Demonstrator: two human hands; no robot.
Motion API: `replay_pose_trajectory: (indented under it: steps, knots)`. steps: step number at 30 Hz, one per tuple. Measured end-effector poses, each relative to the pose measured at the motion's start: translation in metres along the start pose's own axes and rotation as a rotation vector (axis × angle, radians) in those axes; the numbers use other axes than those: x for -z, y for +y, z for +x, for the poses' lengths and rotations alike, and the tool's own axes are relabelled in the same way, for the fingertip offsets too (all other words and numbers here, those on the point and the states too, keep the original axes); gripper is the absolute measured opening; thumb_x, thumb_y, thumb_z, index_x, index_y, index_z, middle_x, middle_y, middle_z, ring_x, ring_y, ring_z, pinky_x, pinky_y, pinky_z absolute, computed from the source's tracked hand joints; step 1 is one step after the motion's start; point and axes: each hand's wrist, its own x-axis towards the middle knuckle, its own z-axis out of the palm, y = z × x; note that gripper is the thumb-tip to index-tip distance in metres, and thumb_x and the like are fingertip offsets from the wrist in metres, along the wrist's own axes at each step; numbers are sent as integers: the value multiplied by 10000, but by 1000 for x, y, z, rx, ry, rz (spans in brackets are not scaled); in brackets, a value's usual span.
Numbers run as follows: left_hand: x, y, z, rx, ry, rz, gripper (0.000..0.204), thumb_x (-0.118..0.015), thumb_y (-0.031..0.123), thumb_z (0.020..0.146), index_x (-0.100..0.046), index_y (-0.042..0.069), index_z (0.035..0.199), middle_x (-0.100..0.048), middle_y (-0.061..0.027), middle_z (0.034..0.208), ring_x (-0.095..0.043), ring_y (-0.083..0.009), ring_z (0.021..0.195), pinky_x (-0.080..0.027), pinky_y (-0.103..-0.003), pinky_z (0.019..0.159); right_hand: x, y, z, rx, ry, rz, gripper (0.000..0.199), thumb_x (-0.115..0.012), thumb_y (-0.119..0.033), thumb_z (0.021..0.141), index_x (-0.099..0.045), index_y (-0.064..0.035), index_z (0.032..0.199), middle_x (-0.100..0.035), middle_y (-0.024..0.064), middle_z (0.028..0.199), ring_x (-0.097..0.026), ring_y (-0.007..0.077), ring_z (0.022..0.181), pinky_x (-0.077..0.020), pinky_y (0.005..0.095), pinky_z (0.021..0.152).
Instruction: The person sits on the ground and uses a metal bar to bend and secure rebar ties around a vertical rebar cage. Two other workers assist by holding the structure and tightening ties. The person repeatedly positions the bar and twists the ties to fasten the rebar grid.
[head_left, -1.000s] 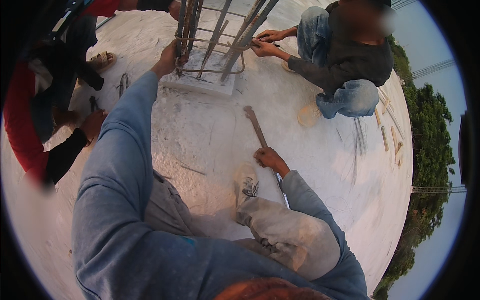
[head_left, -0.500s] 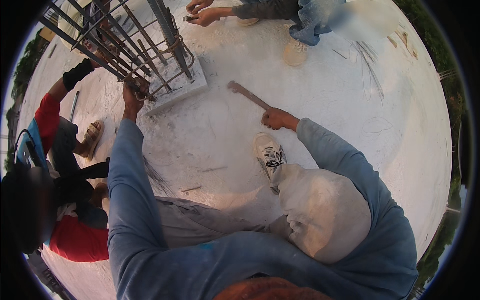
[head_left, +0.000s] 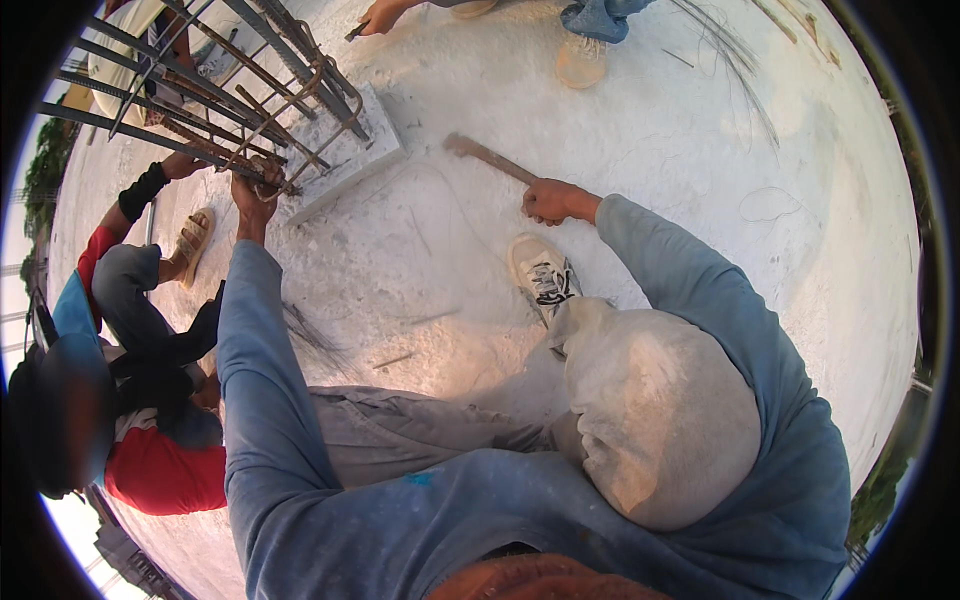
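At the foot of a rebar cage (head_left: 300,95) at the upper left, my left hand (head_left: 254,203) is closed round the lower end of a steel bar. Its fingers are partly hidden by the bars and a tie ring. My right hand (head_left: 552,202) is closed on one end of a rusty brown bar-shaped tool (head_left: 497,161) with a thicker far end. The tool points up and left, over the pale concrete, apart from the cage. The cage stands tilted in view on a low concrete block (head_left: 350,165).
A co-worker in red sleeves (head_left: 165,470) crouches at the left, one hand (head_left: 185,163) at the cage. Another person's hand (head_left: 382,15) shows at the top with a small dark tool. Thin wires (head_left: 735,60) lie at the upper right, more wires (head_left: 310,330) below the cage.
My view has shifted, and the cage appears further left and more tilted. The co-worker's hand at the left has moved along the bars. Both my hands keep their grips.
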Motion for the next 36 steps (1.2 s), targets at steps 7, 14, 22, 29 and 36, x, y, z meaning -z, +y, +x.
replay_pose_trajectory:
  steps: [7, 14, 22, 29, 36]
  knots:
    - [-2, 1, -3, 16, -72, -36, 612, -376, 535, 1076, -583, 36, 787, -461, -83, 681, -431, -211, 712, -364, -344, 647, 0, 4, 4, 30, -26, -2, 291, -639, -272, 971, -711, 9, 948, -699, 82, 805, -656, 175, 620, -562, 338, 563]
    - [-11, 1, -7, -85, -12, -47, 534, -353, 460, 1111, -550, 63, 813, -461, -78, 667, -444, -218, 670, -378, -351, 624, 0, 6, 8, 24, -44, 55, 272, -651, -246, 960, -699, 16, 906, -686, 82, 763, -644, 168, 580, -539, 330, 520]
    - [-22, -2, -10, -131, 165, 11, 520, -330, 535, 1118, -524, 111, 888, -482, -67, 672, -450, -211, 578, -370, -366, 546, 1, 0, 1, 12, -41, 26, 273, -627, -220, 981, -722, 36, 986, -705, 90, 784, -640, 159, 576, -533, 320, 521]
    - [-10, -7, -6, -125, 154, 17, 482, -325, 518, 1124, -540, 108, 988, -511, -74, 700, -462, -218, 596, -389, -369, 577, 0, 7, 5, 21, -28, 61, 268, -617, -210, 971, -724, 35, 995, -705, 90, 785, -645, 166, 581, -539, 325, 534]
    - [-7, -7, -9, -185, 54, 11, 475, -336, 501, 1123, -543, 101, 972, -503, -77, 769, -444, -210, 658, -368, -364, 596, 0, 1, -1, 82, 80, 13, 241, -662, -226, 954, -738, -2, 996, -729, 120, 820, -681, 214, 615, -555, 350, 575]
